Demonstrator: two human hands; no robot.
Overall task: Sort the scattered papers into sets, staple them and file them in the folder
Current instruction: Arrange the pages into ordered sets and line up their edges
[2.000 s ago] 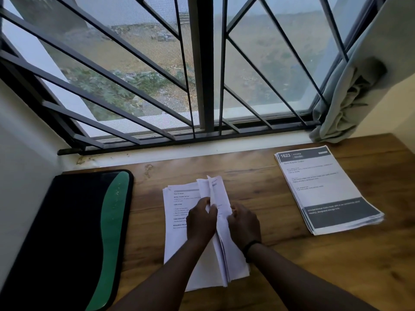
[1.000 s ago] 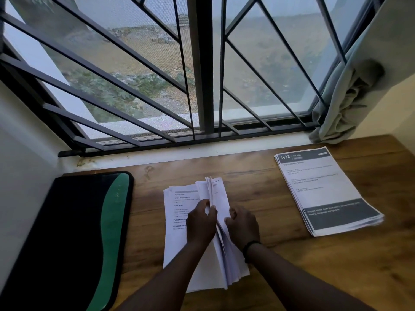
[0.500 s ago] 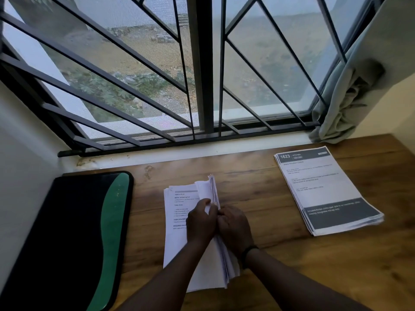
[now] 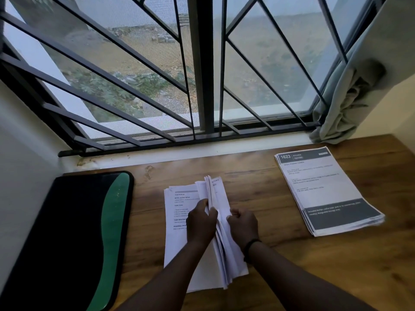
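Nearest the viewer, a wad of upturned sheets (image 4: 215, 212) is pinched between the left hand (image 4: 201, 223) and the right hand (image 4: 243, 225); the fingers of both are curled onto the paper edges, and a dark band is worn on the right wrist. Beneath and to the left of the left hand, the rest of the white stack (image 4: 177, 243) lies flat on the wooden counter (image 4: 336, 265), its printed top page partly uncovered. The step in hand is judged to be sorting: pages are being leafed through so that they can be told apart. The next move is expected to call for one sheet to be separated cleanly from the wad without others being dragged along. Farther off, well to the right of the right hand, a squared set with dark header bands (image 4: 325, 191) is laid. Well to the left of the left hand, the black-and-green folder (image 4: 89, 221) lies closed. No stapler can be seen. Beyond everything, a barred window (image 4: 202, 75) is set.
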